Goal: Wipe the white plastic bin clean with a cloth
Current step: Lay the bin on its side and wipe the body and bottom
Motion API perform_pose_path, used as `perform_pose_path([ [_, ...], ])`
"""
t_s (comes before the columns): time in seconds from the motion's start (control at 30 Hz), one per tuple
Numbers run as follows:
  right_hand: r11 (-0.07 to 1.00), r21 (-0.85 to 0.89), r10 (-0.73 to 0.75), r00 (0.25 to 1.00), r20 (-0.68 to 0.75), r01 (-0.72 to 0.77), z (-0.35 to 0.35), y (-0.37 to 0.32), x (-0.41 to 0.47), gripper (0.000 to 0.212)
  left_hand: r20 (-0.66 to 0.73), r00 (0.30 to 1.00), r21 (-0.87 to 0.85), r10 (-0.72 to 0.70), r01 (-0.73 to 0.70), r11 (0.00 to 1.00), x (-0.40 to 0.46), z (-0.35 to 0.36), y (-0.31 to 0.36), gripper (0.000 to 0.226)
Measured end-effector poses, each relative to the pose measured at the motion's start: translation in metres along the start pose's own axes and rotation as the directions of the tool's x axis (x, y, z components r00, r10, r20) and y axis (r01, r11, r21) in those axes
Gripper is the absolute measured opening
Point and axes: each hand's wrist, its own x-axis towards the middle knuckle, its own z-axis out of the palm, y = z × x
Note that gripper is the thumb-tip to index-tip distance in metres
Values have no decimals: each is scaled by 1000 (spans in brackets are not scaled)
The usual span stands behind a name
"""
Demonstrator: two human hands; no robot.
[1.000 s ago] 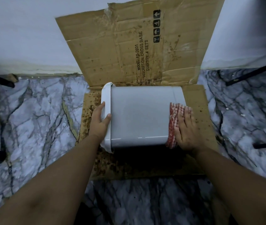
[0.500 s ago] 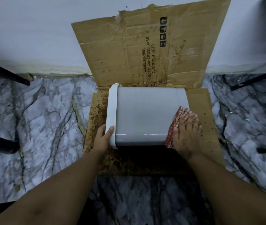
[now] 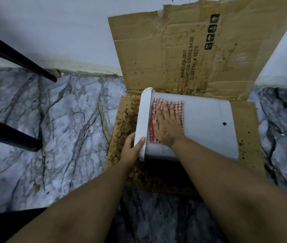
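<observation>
My left hand (image 3: 133, 146) grips the rim of the white plastic bin (image 3: 202, 125), lying sideways on stained brown cardboard (image 3: 191, 55), steadying it while my flat right hand (image 3: 167, 126) presses the red-checked cloth (image 3: 167, 118) beside that grip.

We see the white bin (image 3: 204, 127) lying on its side, rim to the left, base to the right, with a small dark spot on its upper wall. The red-checked cloth (image 3: 177, 109) lies flat on that wall, beside the rim.
</observation>
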Motion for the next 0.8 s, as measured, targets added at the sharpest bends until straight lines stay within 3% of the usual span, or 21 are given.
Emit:
perform_pose_path([
  [0.23, 996, -38, -81, 996, -37, 79, 3, 21, -18, 68, 21, 999, -26, -37, 38, 999, 5, -5, -2, 32],
  [0.33, 993, 14, 118, 986, -116, -117, -6, 68, -51, 65, 42, 997, -20, -59, 60, 998, 8, -10, -4, 51],
  [0.43, 905, 71, 423, 877, -227, -419, -5, 135, -91, 64, 65, 993, -23, -103, 104, 994, 8, -10, -3, 89],
  [0.5, 835, 185, 550, 804, -225, -519, 0, 164, -115, 65, 65, 993, -13, -103, 104, 994, 5, -7, -1, 77],
  [0.67, 680, 507, 697, 682, -221, -530, 11, 150, -136, 77, 40, 989, -69, -143, 146, 987, -2, 5, 7, 51],
  [0.8, 660, 578, 698, 675, -237, -480, -7, 137, -131, 74, 27, 983, -102, -183, 185, 977, -4, 9, 21, 50],
])
